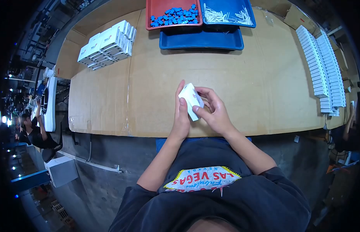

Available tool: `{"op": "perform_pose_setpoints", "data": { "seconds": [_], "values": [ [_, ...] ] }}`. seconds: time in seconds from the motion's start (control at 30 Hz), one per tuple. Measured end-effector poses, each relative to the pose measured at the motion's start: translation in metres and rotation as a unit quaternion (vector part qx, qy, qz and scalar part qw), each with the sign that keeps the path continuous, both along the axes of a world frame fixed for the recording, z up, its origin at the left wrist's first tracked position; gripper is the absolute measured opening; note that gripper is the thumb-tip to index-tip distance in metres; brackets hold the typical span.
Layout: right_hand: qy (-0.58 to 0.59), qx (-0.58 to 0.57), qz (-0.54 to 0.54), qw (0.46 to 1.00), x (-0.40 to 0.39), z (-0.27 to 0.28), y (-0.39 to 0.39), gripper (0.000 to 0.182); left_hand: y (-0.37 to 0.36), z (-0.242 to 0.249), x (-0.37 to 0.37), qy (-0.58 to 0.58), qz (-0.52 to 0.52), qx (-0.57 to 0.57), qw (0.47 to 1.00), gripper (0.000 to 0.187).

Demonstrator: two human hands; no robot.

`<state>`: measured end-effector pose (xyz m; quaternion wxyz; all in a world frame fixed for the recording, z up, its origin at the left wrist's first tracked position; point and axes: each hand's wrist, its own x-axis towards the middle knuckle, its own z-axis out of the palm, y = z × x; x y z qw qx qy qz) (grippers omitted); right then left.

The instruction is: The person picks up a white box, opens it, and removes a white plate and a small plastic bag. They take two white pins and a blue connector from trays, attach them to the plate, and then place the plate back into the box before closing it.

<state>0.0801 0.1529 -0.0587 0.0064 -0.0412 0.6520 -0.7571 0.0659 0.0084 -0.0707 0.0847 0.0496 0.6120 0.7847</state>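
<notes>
A small white box (190, 96) with faint print on its face is held, tilted, above the front part of the cardboard-covered table. My left hand (182, 118) grips its left side, with the thumb on the near face and the fingers behind. On the right side, my right hand (214, 111) closes on the same box, its thumb near the lower edge and its fingers along the upper right. The box's far side is hidden.
Stacked white boxes (106, 43) stand at back left, long rows of white boxes (312, 62) at right. Behind are a red tray (149, 15) of blue pieces, a blue tray (247, 19) of white sticks and another blue tray (201, 40). A person (40, 133) sits far left.
</notes>
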Motion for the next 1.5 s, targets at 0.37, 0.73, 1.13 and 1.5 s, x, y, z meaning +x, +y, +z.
{"op": "perform_pose_setpoints", "data": {
  "seconds": [0.37,0.73,1.13,1.5],
  "values": [
    [0.178,0.16,-0.039,0.97,0.003,-0.002,-0.018,0.055,0.014,0.008,0.0,0.069,0.081,0.049,0.993,0.079],
    [0.285,0.242,-0.075,0.925,0.006,-0.009,-0.016,0.052,0.018,0.009,0.006,0.083,0.081,0.043,0.992,0.082],
    [0.195,0.113,-0.029,0.974,0.011,-0.008,-0.026,0.051,0.015,0.008,0.006,0.083,0.09,0.081,0.989,0.088],
    [-0.238,-0.438,0.15,0.854,-0.004,-0.035,0.001,0.045,0.013,0.017,0.009,0.174,0.059,0.021,0.983,0.102]
  ]
}}
